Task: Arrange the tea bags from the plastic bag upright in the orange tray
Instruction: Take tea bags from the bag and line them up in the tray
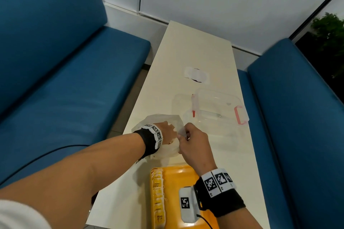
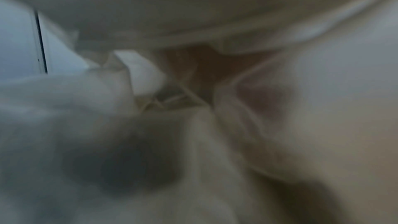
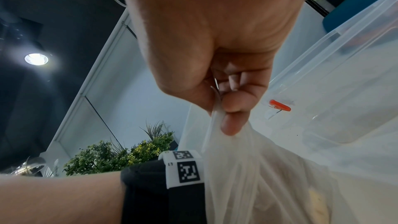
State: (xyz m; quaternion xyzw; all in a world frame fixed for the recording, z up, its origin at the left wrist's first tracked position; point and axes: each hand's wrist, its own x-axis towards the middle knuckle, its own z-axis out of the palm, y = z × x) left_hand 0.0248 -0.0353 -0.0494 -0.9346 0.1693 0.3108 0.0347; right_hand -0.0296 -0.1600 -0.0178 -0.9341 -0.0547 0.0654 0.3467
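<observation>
Inside the plastic bag (image 1: 172,149), our left hand (image 1: 167,133) was unreadable; right hand (image 1: 191,139) pinched its rim; tea bags (image 1: 158,201) stood upright in orange tray (image 1: 178,174).

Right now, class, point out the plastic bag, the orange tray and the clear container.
plastic bag (image 3: 247,168): right wrist view, its translucent side.
orange tray (image 1: 178,174): head view, bare floor.
clear container (image 1: 217,102): head view, transparent top.

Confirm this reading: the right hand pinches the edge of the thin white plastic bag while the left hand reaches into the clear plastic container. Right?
Not quite. The right hand does pinch the edge of the thin white plastic bag, but the head view shows the left hand reaching into that same bag, not the clear plastic container, which stands untouched behind it.
</observation>
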